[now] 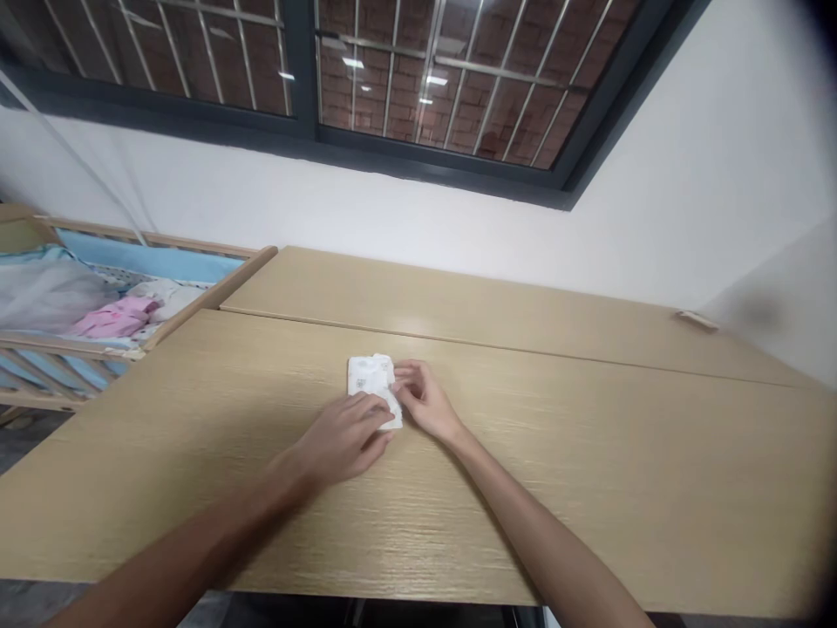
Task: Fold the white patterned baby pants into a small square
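Meets white packet (370,373) with left hand (343,434) from bench's (621,471) near edge, right hand (428,407) from right; cannot tell either grip's closure.

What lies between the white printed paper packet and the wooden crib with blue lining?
Only a bare stretch of light wooden tabletop lies between the packet and the crib, as the head view shows.

Your left hand (346,436) is palm down, fingers curled; your right hand (424,401) bends its fingers inward just beside it, both forearms reaching forward and converging.
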A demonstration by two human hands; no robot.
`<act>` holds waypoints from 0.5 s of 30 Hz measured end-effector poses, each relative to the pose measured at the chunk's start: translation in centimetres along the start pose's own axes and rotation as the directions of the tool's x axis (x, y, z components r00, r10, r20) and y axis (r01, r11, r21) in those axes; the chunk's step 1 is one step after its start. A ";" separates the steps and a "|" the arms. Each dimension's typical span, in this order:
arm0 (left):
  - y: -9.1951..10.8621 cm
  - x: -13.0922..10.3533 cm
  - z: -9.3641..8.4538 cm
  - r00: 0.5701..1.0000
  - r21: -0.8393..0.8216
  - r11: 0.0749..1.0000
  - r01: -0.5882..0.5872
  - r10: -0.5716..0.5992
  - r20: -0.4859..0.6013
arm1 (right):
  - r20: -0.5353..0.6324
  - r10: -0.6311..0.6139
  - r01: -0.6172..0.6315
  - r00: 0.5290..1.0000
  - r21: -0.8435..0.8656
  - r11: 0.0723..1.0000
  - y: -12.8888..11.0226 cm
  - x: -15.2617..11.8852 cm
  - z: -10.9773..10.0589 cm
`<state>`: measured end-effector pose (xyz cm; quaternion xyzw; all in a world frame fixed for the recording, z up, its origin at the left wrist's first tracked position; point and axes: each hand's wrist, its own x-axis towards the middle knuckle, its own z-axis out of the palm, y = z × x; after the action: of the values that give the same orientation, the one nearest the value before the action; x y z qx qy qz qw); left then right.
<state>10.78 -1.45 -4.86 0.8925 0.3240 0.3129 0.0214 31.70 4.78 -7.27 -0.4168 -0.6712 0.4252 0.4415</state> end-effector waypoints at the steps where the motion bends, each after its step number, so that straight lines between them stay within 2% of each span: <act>1: 0.5 0.0 0.2 1.000 0.003 1.000 -0.016 0.016 0.005 | 0.011 -0.006 0.007 1.000 -0.029 1.000 0.1 0.0 0.0; 4: 1.0 -0.1 0.6 1.000 0.029 0.999 -0.026 0.026 -0.012 | 0.045 -0.011 0.016 0.999 -0.121 0.993 0.0 -0.2 0.1; 6: 1.0 -0.2 0.6 0.999 0.043 0.999 -0.014 0.016 -0.041 | 0.054 -0.048 0.058 0.997 -0.189 0.980 -0.9 -0.5 0.1; 8: 0.9 -0.3 0.5 1.000 0.050 0.999 -0.002 0.003 -0.023 | 0.117 -0.140 0.168 0.983 -0.280 0.945 -2.5 -0.8 0.1; 9: 1.0 -0.3 0.5 1.000 0.050 0.999 -0.003 0.003 0.006 | 0.185 -0.187 0.240 0.965 -0.323 0.916 -3.5 -0.9 0.2; 12: 1.3 -0.5 0.6 0.994 0.056 0.997 -0.043 0.038 0.100 | 0.457 -0.241 0.428 0.856 -0.367 0.826 -6.0 -0.9 0.9; 15: 1.6 -0.8 1.0 0.990 0.062 0.995 -0.074 0.065 0.128 | 0.665 -0.186 0.489 0.724 -0.303 0.818 -6.8 -0.5 1.9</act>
<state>11.80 -3.05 -5.64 0.9215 0.3009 0.2457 0.0012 28.80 1.90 -1.46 -0.2160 -0.9230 0.2739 0.1627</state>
